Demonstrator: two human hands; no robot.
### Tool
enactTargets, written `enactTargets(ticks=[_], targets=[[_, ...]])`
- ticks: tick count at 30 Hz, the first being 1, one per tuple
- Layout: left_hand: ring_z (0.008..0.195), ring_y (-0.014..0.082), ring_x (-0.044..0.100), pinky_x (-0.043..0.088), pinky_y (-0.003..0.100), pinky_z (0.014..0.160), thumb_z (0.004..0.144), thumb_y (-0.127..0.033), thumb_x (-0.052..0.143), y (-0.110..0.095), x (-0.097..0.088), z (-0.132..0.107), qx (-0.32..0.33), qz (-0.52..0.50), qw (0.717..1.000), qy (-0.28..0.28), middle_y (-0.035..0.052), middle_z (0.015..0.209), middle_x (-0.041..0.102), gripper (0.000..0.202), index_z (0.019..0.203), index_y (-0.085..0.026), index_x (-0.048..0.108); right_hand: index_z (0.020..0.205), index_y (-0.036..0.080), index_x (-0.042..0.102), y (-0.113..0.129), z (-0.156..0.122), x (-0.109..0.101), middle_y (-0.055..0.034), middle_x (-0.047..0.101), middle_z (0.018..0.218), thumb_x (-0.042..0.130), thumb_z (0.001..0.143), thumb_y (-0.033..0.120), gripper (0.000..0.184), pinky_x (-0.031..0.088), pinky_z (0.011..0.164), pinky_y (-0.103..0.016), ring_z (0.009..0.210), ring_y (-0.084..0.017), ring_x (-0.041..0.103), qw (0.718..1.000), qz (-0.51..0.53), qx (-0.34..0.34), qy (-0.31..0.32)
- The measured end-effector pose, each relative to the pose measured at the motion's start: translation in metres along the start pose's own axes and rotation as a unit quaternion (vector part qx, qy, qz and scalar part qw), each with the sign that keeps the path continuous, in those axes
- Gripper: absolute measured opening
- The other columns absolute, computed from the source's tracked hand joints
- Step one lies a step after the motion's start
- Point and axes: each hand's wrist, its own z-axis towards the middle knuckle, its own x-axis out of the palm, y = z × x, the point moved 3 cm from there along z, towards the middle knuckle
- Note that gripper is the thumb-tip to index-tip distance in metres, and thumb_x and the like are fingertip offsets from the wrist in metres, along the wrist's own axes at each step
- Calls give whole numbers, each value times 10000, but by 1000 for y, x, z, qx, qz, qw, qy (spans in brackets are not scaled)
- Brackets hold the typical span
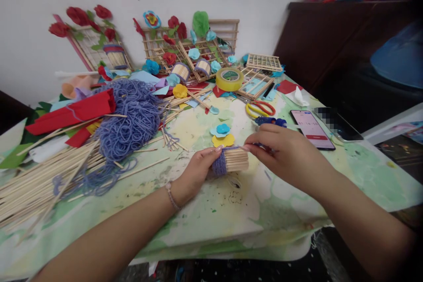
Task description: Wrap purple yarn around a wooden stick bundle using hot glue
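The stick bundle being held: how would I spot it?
Find the patterned tablecloth, then look between the left hand and right hand, below the blue and yellow paper flowers. Purple yarn wraps part of the stick bundle, unlike the loose sticks heaped far left.

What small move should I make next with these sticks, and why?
Probably wrap another turn of yarn round the bundle of sticks with your right hand, snug beside the existing turns. That hand seems to pinch a strand leading from the wrapped end, your left hand grips that end, and the sticks toward the right are bare.
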Motion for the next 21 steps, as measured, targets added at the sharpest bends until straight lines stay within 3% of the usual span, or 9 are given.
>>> enactTargets(ticks=[7,13,21], targets=[[681,125,582,463,249,703,647,-388,799,0,-2,1,32,-64,997,-42,-5,749,703,260,756,-163,728,729,210,618,14,-19,26,-4,608,650,557,888,338,214,363,541,-264,583,-141,521,981,123,147,-18],[657,122,597,473,243,689,600,-403,834,-2,-5,4,41,-100,991,-83,-8,719,704,304,739,-158,718,712,204,570,21,-29,66,15,541,618,523,892,401,271,375,533,-250,584,-134,477,902,344,256,-43],[666,110,648,515,232,710,707,-294,776,-3,-8,5,28,-167,980,-108,-4,793,735,193,816,-150,708,682,202,560,21,-35,90,30,460,585,575,811,458,287,338,509,-241,556,-120,411,831,444,327,-72]])
